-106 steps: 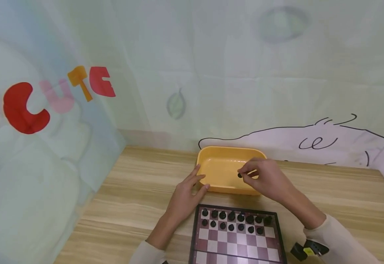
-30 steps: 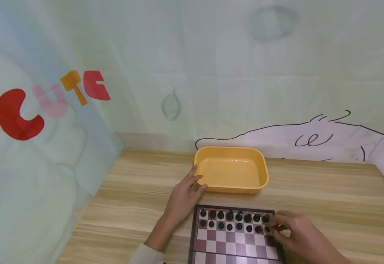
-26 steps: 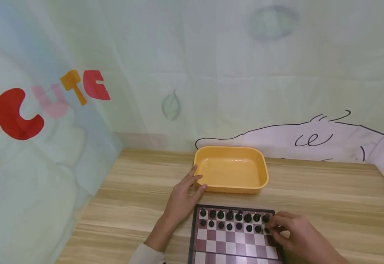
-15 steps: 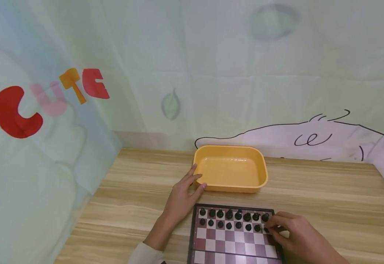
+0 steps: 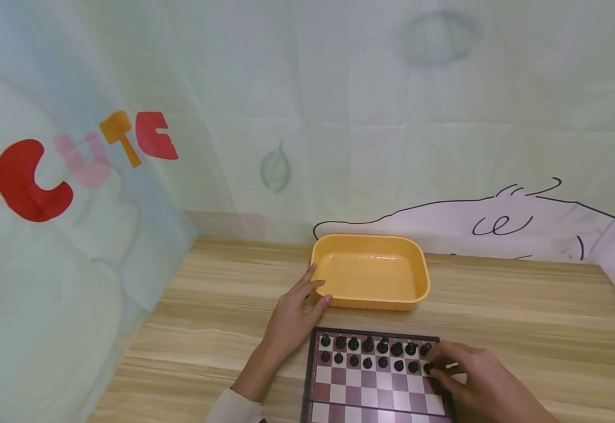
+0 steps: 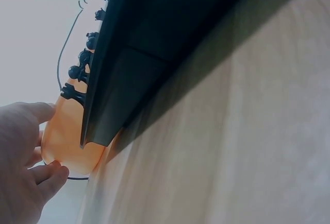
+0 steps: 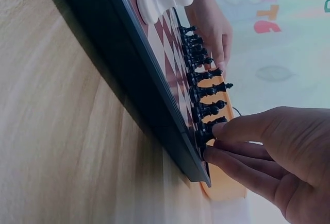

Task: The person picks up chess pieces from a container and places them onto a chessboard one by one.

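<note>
My left hand (image 5: 292, 317) rests at the left end of a yellow plastic tray (image 5: 373, 276), fingers spread and lightly bent, fingertips at its rim. In front of the tray lies a chessboard (image 5: 360, 379) with black chess pieces (image 5: 368, 343) upright in two rows along its far side. At the right end of the nearer row, my right hand (image 5: 476, 370) pinches a small black pawn (image 5: 428, 368) between thumb and fingertips. The right wrist view shows those fingertips (image 7: 209, 154) low, close to the board, beside the corner piece.
White chess pieces (image 7: 162, 5) stand on the board's near side, seen only in the right wrist view. A wooden table (image 5: 524, 329) lies under everything. Behind it hangs a printed cloth backdrop (image 5: 349, 147), which also covers the left side.
My right hand has come from over the tray with the black pawn down to the board's right end. Over the last second its fingers shifted slightly, showing more of the pawn. My left hand stays put.
</note>
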The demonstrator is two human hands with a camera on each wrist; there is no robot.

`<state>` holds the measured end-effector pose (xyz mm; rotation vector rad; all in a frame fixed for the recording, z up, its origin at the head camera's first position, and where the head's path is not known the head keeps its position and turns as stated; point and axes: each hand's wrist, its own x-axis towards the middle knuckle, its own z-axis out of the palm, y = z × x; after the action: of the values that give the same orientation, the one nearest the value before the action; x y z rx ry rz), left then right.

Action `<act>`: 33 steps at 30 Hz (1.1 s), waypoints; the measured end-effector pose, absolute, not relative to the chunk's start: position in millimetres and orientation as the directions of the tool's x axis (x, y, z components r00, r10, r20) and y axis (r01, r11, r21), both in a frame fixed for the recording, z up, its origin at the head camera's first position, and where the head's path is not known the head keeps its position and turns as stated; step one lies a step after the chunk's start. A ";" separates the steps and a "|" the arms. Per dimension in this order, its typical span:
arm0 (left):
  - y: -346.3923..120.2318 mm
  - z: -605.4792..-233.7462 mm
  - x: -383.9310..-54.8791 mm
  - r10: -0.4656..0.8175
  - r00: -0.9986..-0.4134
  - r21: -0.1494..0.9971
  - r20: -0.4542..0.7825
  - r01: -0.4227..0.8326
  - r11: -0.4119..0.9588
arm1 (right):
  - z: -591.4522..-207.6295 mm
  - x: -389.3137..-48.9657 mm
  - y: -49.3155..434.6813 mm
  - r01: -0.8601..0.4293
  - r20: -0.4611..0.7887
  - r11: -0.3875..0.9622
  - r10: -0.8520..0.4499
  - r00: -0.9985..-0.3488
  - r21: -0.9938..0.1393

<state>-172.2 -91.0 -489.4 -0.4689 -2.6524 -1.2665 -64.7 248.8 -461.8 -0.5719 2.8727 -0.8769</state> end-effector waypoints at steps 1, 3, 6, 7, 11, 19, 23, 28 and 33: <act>-91.1 -489.4 -172.3 0.209 -0.937 0.728 0.281 0.350 0.589 | -461.8 -64.6 249.3 -0.325 0.030 0.768 -0.372 -0.928 -0.552; -91.1 -489.6 -172.1 0.208 -0.937 0.730 0.281 0.349 0.588 | -461.6 -63.8 250.7 -0.331 0.041 0.768 -0.371 -0.928 -0.548; -90.7 -490.2 -171.7 0.211 -0.936 0.733 0.281 0.351 0.583 | -460.1 -62.1 252.6 -0.367 0.092 0.762 -0.379 -0.921 -0.533; -90.5 -490.3 -171.6 0.212 -0.936 0.734 0.280 0.352 0.582 | -458.8 -61.9 252.9 -0.374 0.105 0.759 -0.379 -0.919 -0.533; -90.2 -490.0 -171.7 0.214 -0.935 0.736 0.284 0.355 0.576 | -450.1 -62.4 251.3 -0.355 0.135 0.770 -0.337 -0.932 -0.531; -90.2 -490.8 -171.7 0.211 -0.936 0.724 0.281 0.351 0.594 | -428.3 -73.7 242.9 -0.280 0.234 0.806 -0.180 -0.955 -0.521; -90.2 -490.5 -172.5 0.210 -0.935 0.718 0.287 0.355 0.599 | -425.1 -89.2 244.0 -0.349 0.380 0.822 -0.178 -0.908 -0.449; -88.9 -488.8 -173.5 0.217 -0.931 0.719 0.293 0.365 0.591 | -424.6 -110.0 246.9 -0.363 0.433 0.831 -0.168 -0.886 -0.420; -87.2 -488.4 -173.9 0.218 -0.936 0.715 0.275 0.351 0.605 | -427.5 -121.1 249.1 -0.328 0.396 0.842 -0.151 -0.906 -0.429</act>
<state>-173.9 -87.2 -488.4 -0.4776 -2.6682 -1.2409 -121.1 249.1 -427.5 -0.4510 3.3498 -0.8916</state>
